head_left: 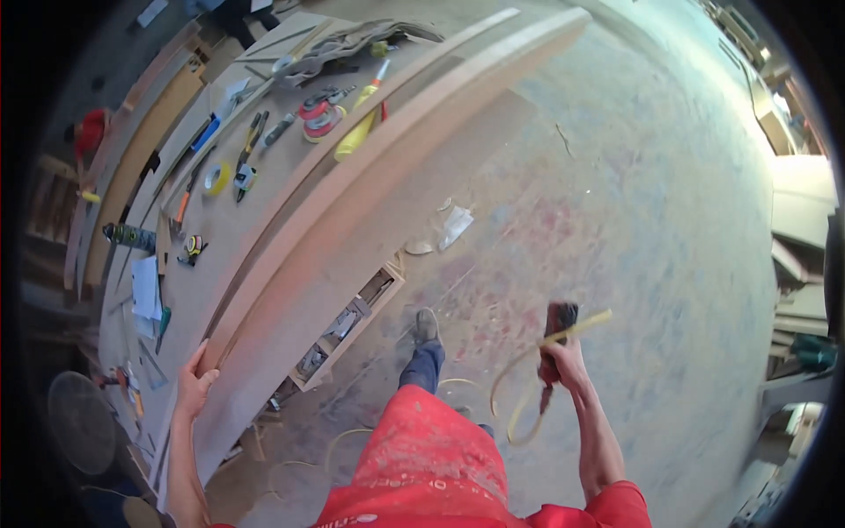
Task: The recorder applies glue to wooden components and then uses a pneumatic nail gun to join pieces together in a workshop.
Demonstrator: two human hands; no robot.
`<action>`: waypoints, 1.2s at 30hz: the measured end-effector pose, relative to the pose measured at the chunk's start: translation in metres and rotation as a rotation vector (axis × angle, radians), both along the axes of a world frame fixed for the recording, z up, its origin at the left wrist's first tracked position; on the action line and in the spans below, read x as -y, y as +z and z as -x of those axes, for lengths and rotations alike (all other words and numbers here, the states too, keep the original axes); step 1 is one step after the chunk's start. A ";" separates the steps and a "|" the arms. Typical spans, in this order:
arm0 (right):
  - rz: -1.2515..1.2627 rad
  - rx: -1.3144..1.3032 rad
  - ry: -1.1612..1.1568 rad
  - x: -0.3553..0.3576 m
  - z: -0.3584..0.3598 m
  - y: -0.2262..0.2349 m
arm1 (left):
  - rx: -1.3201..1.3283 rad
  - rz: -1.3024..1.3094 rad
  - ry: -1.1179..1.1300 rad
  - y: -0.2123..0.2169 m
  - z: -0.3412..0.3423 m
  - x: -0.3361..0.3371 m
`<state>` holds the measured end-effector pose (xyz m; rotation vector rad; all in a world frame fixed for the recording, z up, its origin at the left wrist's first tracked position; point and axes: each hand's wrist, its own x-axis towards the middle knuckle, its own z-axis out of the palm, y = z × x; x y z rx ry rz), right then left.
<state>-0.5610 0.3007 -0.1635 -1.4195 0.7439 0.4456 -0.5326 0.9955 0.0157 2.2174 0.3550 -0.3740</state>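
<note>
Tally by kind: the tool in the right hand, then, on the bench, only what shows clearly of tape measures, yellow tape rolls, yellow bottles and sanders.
Tool in the right hand: 1
Tape measures: 2
Yellow tape roll: 1
Yellow bottle: 1
Sander: 1
Total: 6

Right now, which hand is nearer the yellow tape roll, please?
Left. The left hand, on a wooden beam, is short of the yellow tape roll; the right hand, gripping a dark tool, is much farther right.
</note>
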 end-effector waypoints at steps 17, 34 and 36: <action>0.636 0.845 0.137 -0.136 -0.397 0.114 | -0.013 -0.215 -0.037 0.016 -0.007 0.007; 0.423 0.803 -0.111 -0.160 -0.406 0.095 | -0.141 0.255 -0.228 0.019 -0.246 0.212; 0.411 0.832 -0.099 -0.161 -0.405 0.096 | 0.044 0.176 -0.292 -0.003 -0.302 0.281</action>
